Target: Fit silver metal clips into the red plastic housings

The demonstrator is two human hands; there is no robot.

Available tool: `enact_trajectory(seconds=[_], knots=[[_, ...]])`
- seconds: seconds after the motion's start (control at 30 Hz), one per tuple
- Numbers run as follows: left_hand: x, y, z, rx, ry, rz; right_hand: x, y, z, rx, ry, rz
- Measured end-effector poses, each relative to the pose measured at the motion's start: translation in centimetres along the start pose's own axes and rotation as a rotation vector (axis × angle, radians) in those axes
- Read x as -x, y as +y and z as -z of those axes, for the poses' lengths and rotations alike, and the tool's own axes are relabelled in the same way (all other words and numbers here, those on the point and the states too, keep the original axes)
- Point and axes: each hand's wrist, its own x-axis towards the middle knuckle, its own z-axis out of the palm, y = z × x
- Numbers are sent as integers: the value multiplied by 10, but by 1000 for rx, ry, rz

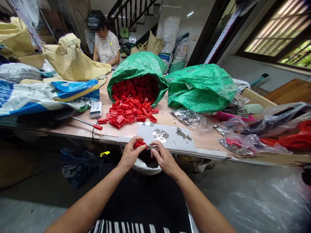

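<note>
My left hand (128, 154) is closed around a small red plastic part (140, 143) at the table's front edge. Close beside it, my right hand (163, 158) pinches a thin metallic piece (150, 147) against the part's right end; its exact shape is too small to make out. Just beyond my hands lies a grey sheet (145, 130) bearing a pile of shiny small metal pieces (160, 135) and a darker pile of metal pieces (183, 134). Loose red plastic parts (128, 111) spill from an open green sack (141, 63) behind. Below my hands is a white-rimmed container (143, 169).
A second green sack (201, 85) stands at the right, near clear plastic bags (247, 139). On the left are a white device (96, 109), a red-tipped rod (97, 127) and a blue-white sack (31, 97). Across the table sits another person (107, 48).
</note>
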Motion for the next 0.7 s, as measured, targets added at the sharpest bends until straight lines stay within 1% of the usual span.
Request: enact_trajectory(seconds=[0.13,0.17,0.23,0.33,0.57,0.7], knots=[[11,14,-5,598,-94,300,10,-13,3,-32,-39,15],[14,16,-6,699,-108,362,11,-16,3,-28,-47,18],[19,19,-5,818,-105,451,14,-20,3,-12,-49,26],[23,19,-5,877,-82,507,16,-24,1,-3,-31,37],[30,18,-9,946,-75,570,19,-26,0,12,18,40],[32,20,-12,992,-65,617,20,-27,2,34,1,52]])
